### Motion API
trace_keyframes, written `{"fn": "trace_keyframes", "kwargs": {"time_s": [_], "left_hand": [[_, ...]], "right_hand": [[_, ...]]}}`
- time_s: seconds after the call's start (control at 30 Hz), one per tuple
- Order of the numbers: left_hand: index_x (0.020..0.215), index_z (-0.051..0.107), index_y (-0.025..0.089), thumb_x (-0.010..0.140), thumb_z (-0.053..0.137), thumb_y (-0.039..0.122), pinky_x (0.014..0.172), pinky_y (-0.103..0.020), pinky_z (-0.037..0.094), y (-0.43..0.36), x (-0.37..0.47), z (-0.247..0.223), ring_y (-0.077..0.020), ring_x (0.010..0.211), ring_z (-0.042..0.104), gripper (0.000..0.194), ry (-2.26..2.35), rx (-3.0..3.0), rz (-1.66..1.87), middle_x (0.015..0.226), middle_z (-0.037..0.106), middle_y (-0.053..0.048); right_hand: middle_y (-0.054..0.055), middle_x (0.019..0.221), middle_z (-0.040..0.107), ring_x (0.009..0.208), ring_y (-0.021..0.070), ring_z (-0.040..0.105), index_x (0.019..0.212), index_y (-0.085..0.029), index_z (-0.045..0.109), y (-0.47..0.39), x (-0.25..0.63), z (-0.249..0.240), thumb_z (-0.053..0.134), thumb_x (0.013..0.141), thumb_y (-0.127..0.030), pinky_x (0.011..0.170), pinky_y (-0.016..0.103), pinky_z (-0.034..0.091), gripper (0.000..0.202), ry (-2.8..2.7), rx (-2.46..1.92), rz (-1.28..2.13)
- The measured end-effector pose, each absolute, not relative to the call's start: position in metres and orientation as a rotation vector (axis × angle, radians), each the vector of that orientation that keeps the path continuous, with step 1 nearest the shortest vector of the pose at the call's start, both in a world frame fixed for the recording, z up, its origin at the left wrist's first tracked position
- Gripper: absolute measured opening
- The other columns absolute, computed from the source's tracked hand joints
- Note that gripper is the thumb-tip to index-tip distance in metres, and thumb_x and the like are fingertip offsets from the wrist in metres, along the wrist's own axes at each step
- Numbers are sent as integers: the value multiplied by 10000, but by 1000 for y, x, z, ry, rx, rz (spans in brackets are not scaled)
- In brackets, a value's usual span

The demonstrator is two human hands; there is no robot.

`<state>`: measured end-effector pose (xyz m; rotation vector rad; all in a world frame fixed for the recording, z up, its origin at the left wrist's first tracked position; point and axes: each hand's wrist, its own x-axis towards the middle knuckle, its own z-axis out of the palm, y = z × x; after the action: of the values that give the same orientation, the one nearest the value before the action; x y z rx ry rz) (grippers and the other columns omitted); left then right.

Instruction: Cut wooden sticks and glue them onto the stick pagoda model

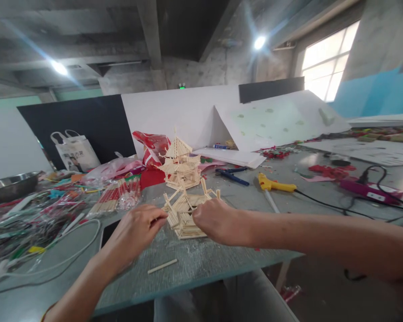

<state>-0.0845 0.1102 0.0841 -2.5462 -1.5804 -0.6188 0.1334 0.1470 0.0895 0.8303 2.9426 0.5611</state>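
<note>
A small frame built of pale wooden sticks (183, 228) stands on the table in front of me, with upturned corner pieces along its top. My left hand (139, 226) is closed, its fingertips pressed together at the frame's left edge; anything between them is hidden. Over the right side of the frame, my right hand (218, 221) is curled closed with its fingertips out of sight. Just behind stands a tiered stick pagoda (178, 165) with a pointed roof. One loose wooden stick (162, 266) lies near the table's front edge.
A yellow glue gun (277, 184) and blue-handled pliers (233, 175) lie behind my right hand. Packs of sticks (116, 194), a dark phone (109, 232), a white cable (96, 232) and heaped craft scraps are on the left. A purple power strip (371, 192) sits right.
</note>
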Motion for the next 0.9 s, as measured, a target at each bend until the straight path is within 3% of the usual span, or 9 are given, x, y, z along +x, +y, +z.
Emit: {"fn": "trace_keyframes", "kwargs": {"time_s": [0.27, 0.57, 0.9], "left_hand": [[866, 666, 210, 848, 482, 262, 728, -270, 430, 115, -75, 89, -145, 787, 611, 192, -1596, -2538, -673, 828, 689, -5], [867, 669, 202, 838, 496, 245, 743, -281, 454, 117, -78, 87, -144, 793, 623, 180, -1623, -2527, -681, 848, 699, -2], [853, 672, 174, 852, 494, 210, 735, -344, 406, 126, -42, 99, -198, 824, 546, 182, -1239, -2501, -435, 826, 655, -55]], "right_hand": [[110, 714, 678, 603, 187, 614, 785, -92, 672, 145, 130, 92, 530, 698, -62, 408, 251, 262, 169, 2898, 853, 537], [84, 656, 666, 577, 195, 617, 722, -108, 658, 156, 135, 78, 536, 693, -86, 392, 260, 239, 127, 3014, 780, 589], [100, 726, 675, 652, 223, 640, 811, -95, 665, 144, 136, 90, 496, 757, -79, 453, 264, 352, 179, 2947, 801, 565]]}}
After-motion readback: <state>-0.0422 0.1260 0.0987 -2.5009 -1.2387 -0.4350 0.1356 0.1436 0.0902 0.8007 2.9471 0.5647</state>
